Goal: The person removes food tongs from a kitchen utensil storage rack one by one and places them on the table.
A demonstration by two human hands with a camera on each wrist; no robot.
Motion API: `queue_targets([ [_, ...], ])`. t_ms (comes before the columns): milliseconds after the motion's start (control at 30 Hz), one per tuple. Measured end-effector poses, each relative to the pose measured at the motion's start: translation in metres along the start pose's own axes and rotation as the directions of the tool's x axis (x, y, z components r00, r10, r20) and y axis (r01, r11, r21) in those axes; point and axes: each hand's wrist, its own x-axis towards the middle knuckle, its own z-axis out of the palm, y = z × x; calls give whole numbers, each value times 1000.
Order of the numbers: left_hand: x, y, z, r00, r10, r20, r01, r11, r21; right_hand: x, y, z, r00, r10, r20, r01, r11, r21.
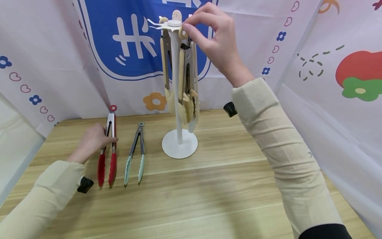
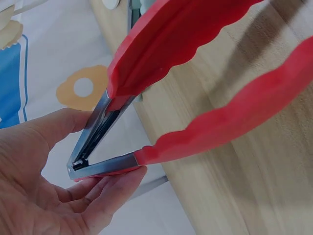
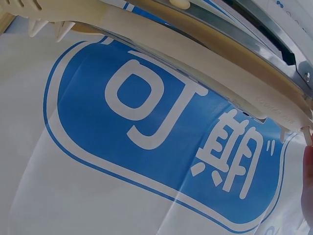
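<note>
My left hand point(image 1: 92, 141) grips the metal arms of red-tipped tongs point(image 1: 112, 166), thumb on one side and fingers on the other. In the left wrist view the tongs' scalloped red heads point(image 2: 205, 134) spread apart. At the top of a white utensil stand point(image 1: 179, 152), my right hand point(image 1: 218, 39) pinches the cream ring at the end of cream tongs point(image 1: 181, 73), which hang along the pole. Only a sliver of the right fingers point(image 3: 307, 181) shows in the right wrist view, beside the hanging cream utensils.
Mint-tipped tongs point(image 1: 141, 166) lie spread on the wooden table point(image 1: 191, 202), between the red-tipped tongs and the stand. More cream utensils point(image 1: 165, 63) hang from the stand's arms. A printed cloth point(image 1: 253, 30) rises behind the table and along its sides.
</note>
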Motion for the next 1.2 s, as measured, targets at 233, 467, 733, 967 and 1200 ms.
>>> queue_targets([
  [233, 1, -2, 4, 1000, -5, 17, 4, 1000, 8, 1, 2, 1, 1000, 0, -29, 0, 1000, 12],
  [467, 4, -4, 6, 1000, 5, 16, -5, 1000, 24, 0, 3, 2, 998, -48, -44, 48, 999, -4],
  [733, 5, -6, 10, 999, -9, 43, 8, 1000, 27, 2, 4, 3, 999, -48, -26, 47, 998, -35],
  [967, 7, -9, 14, 997, -11, 71, 10, 1000, 23, 3, 5, 4, 1000, -22, -11, 22, 998, -51],
  [1200, 11, -12, 15, 996, 7, 94, -10, 1000, 28, 3, 5, 4, 1000, -13, 2, 13, 998, -56],
])
